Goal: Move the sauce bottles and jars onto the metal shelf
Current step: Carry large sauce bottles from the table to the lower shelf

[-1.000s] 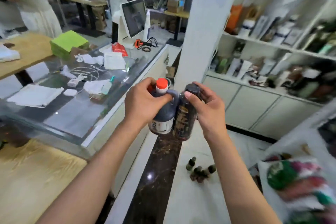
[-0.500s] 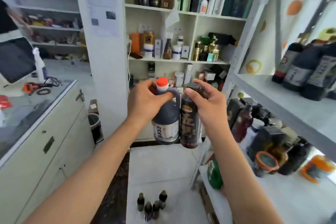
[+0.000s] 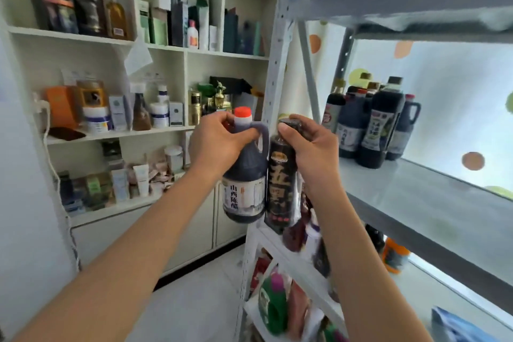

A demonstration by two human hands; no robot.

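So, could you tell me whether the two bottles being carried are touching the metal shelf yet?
Apart. The head view shows the red-capped jug in the left hand and the tall dark bottle in the right hand held in the air before the metal shelf.

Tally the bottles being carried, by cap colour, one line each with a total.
Red cap: 1, the jug in the left hand
Dark cap: 1, the slim bottle in the right hand
Total: 2
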